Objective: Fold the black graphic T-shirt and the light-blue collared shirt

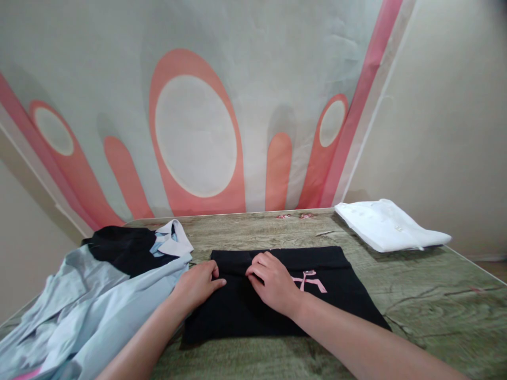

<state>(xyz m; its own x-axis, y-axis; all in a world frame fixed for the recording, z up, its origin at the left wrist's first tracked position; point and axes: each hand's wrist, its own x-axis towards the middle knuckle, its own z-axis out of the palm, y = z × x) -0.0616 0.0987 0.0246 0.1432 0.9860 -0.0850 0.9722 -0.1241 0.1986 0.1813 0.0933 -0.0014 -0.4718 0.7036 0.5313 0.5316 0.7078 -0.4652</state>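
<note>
I log left hand (197, 287) and right hand (273, 282) side by side, fingers curled and pinching the black garment (237, 314) along a fold running crosswise directly under both.

One counter (435, 301). Two hands, my left hand (196, 285) and my right hand (273, 282). One folded black garment (245, 311). One folded white garment (390, 224). One heap of pale blue shirts (99, 306), number within indeterminate, with one dark garment (122, 248). Two pink scraps (295, 216).
</note>
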